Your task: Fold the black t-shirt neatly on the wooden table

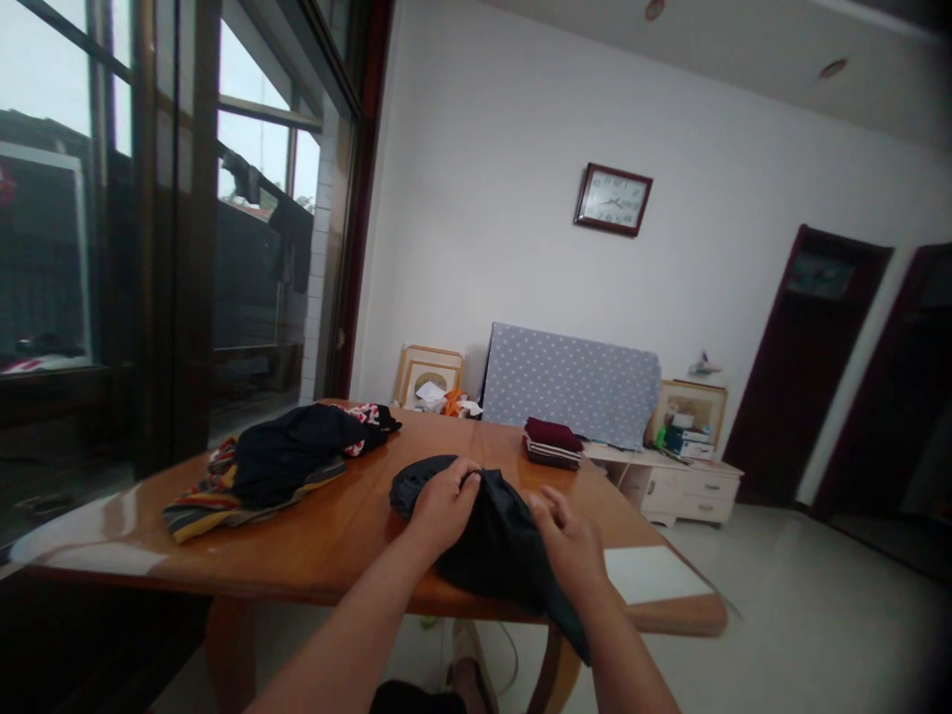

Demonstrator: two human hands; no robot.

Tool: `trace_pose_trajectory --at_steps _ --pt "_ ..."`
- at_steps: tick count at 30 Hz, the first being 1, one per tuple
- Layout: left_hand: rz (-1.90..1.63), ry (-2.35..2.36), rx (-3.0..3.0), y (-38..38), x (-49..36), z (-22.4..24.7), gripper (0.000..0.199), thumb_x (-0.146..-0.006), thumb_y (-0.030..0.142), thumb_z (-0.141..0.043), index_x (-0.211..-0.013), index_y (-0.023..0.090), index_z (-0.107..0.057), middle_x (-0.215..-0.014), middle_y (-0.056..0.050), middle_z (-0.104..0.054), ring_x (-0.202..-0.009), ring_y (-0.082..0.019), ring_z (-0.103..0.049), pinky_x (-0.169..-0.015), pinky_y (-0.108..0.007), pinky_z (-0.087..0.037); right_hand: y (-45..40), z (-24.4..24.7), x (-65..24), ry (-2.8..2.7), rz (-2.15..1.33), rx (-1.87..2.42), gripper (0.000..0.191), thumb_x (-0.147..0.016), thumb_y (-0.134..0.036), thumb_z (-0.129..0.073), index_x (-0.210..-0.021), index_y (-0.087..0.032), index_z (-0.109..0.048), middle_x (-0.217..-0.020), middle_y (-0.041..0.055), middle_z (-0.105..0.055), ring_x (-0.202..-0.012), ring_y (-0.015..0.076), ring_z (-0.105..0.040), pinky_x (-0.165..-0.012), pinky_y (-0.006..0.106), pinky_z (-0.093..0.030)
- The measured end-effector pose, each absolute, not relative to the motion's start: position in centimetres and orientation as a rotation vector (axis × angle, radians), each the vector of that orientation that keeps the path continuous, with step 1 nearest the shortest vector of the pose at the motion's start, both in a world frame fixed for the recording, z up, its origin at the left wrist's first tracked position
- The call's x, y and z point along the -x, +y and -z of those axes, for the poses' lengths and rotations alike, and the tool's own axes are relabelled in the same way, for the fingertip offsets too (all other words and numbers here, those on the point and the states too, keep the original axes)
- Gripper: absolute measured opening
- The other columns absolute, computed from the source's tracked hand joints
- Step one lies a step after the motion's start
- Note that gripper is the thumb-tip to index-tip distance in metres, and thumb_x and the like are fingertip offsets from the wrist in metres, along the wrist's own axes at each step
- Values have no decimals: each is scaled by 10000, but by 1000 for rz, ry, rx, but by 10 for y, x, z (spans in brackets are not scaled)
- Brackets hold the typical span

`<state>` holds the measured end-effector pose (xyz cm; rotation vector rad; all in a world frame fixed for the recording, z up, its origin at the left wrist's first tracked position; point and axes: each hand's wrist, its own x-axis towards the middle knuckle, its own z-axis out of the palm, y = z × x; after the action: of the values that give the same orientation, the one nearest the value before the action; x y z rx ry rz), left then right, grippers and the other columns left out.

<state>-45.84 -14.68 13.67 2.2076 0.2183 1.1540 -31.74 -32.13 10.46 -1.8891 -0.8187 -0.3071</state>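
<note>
A dark, nearly black garment point(491, 550) lies bunched at the front of the wooden table, and part of it hangs over the near edge. Its exact kind cannot be made out. My left hand point(446, 506) pinches the upper part of the cloth between thumb and fingers. At the garment's right side, my right hand point(569, 540) has curled fingers closed at the cloth's edge; the grip itself is partly hidden. A gathered, rounded section of the garment sits left of my left hand.
On the table's left lies a loose heap of dark and patterned clothes point(297, 456). A neat folded stack point(551, 443), maroon on top, stands toward the back right. A white sheet point(654, 573) rests at the right front edge. Behind the table point(357, 540) stands a white cabinet point(688, 493).
</note>
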Motion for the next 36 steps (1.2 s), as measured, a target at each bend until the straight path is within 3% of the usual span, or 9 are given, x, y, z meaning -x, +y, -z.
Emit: trace_pose_trajectory --at_steps 3,5,8,12,21,27,29,32,36 --pt "-1075 123 -2237 -161 460 -145 246 -979 305 -421 -1018 236 -654 -1013 -34 -707 -947 -182 -637 -875 -280 -463 -307 -103 340 -1036 206 1818 505 -830 -592 -607 -1190 -255 -714 -888 62 -748 -839 261 -680 -795 357 -483" --pt "-1003 59 -2270 -166 463 -145 267 -986 323 -409 -995 228 -658 -982 -36 -708 -918 -180 -636 -856 -280 -467 -303 -103 345 -1079 202 1765 372 -860 -563 -576 -951 -250 -756 -833 50 -733 -791 244 -659 -734 331 -461" --pt "-898 62 -2352 -162 468 -138 242 -960 372 -475 -948 225 -667 -919 -29 -705 -860 -184 -635 -803 -281 -467 -303 -103 340 -974 126 1724 412 -900 -558 -500 -711 -232 -669 -640 13 -640 -628 204 -594 -609 300 -412" --pt "-766 234 -2555 -141 473 -117 194 -826 350 -654 -989 255 -702 -966 -33 -711 -886 -219 -637 -776 -299 -451 -311 -105 330 -748 51 1583 416 -883 -594 -527 -789 -214 -667 -633 -13 -629 -561 165 -563 -577 278 -410" --pt "-856 716 -2704 -97 482 -85 190 -825 190 -568 -966 223 -690 -1044 -82 -653 -994 -245 -569 -875 -347 -414 -323 -114 311 -520 83 1312 407 -822 -569 -635 -944 -182 -667 -820 9 -710 -655 150 -637 -609 260 -458" --pt "-899 645 -2694 -90 475 -77 529 -765 161 -605 -1286 253 -590 -1307 -97 -567 -1192 -275 -496 -999 -401 -370 -319 -118 310 -531 72 1233 421 -805 -565 -651 -962 -175 -676 -848 18 -714 -686 154 -645 -624 268 -471" --pt "-912 621 -2711 -86 469 -76 516 -740 126 -598 -1235 270 -628 -1348 -92 -551 -1259 -292 -458 -1041 -435 -337 -319 -120 310 -540 67 1209 413 -794 -561 -663 -950 -178 -678 -849 17 -714 -697 158 -644 -636 274 -476" --pt "-938 669 -2629 -76 460 -82 376 -709 65 -552 -1011 243 -687 -1259 -81 -615 -1245 -294 -478 -1037 -452 -339 -320 -119 303 -522 99 1205 392 -790 -549 -667 -940 -188 -682 -848 11 -713 -727 165 -649 -640 270 -478" --pt "-1071 626 -2232 -66 453 -108 192 -805 132 -482 -908 192 -634 -957 -50 -671 -967 -217 -596 -867 -342 -452 -324 -105 282 -434 132 1287 373 -781 -523 -667 -941 -187 -693 -833 9 -713 -771 185 -656 -628 268 -473"
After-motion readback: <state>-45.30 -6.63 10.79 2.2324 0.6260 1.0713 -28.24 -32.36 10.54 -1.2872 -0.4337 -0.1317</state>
